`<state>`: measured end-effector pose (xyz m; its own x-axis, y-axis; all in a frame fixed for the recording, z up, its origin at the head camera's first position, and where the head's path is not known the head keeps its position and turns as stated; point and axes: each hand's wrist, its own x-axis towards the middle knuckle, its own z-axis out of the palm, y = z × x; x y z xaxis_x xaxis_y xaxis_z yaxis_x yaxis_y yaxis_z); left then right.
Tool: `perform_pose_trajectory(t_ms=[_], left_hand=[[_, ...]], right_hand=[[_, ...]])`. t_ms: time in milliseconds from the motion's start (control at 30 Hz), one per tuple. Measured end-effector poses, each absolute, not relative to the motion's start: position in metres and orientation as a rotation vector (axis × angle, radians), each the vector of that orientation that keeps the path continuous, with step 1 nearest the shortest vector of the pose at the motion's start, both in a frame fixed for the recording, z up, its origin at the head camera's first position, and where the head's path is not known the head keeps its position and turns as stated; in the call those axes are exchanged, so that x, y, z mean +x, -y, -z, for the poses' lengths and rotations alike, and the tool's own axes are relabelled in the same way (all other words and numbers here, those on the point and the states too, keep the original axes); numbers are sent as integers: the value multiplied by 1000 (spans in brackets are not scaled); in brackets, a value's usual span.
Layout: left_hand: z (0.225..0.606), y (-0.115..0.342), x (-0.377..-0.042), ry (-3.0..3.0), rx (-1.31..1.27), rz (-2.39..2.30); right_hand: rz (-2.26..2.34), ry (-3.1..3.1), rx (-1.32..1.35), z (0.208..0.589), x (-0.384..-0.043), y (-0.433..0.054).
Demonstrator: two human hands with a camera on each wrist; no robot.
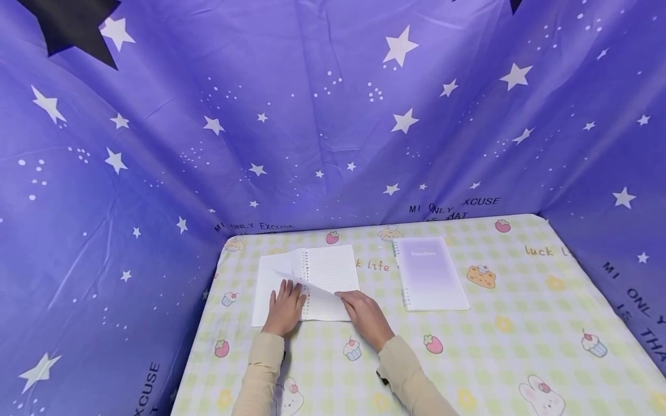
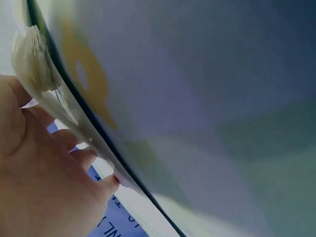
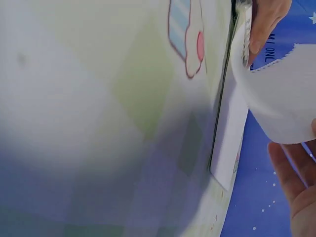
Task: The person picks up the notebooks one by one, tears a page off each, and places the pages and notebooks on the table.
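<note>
The open notebook (image 1: 330, 263) lies at ten o'clock from my right hand (image 1: 366, 315), which pinches a lifted page (image 3: 286, 94); my left hand (image 1: 283, 311) rests straight-fingered at the rings' (image 1: 305, 309) eight o'clock. Tugging hard could rip any holes caught there.

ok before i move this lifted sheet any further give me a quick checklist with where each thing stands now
1. Right hand has the lifted sheet: ok, thumb and fingers pinch its edge.
2. Left hand steadies the open spiral notebook: ok, it rests on the left side, near the coil.
3. Sheet wholly free of the coil: cannot tell; part of its holed edge shows apart, the rest is hidden.
4. Notebook supported: ok, it lies on the checked tablecloth.
5. Purple "freedom" notebook out of the way: ok, closed, right of both hands and touching neither.
</note>
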<state>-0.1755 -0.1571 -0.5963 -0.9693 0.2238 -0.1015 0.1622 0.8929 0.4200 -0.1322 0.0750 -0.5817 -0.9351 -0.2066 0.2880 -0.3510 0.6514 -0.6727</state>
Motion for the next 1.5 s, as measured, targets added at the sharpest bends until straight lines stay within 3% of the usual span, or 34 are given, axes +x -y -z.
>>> perform_pose_trajectory(t_ms=[300, 600, 967, 1333, 1500], left_hand=[[596, 154, -176, -2928, 394, -457], [601, 163, -174, -2901, 426, -573], [629, 173, -185, -2909, 407, -650], [629, 172, -186, -2905, 374, -619], [643, 177, -186, -3015, 523, -712]], right_hand=[[-1276, 2609, 549, 584, -116, -81], [-1247, 2494, 842, 590, -99, -75], [-1279, 2467, 861, 580, -89, -75], [-1326, 2426, 877, 577, -81, -77], [-1343, 2365, 877, 574, -79, -79]])
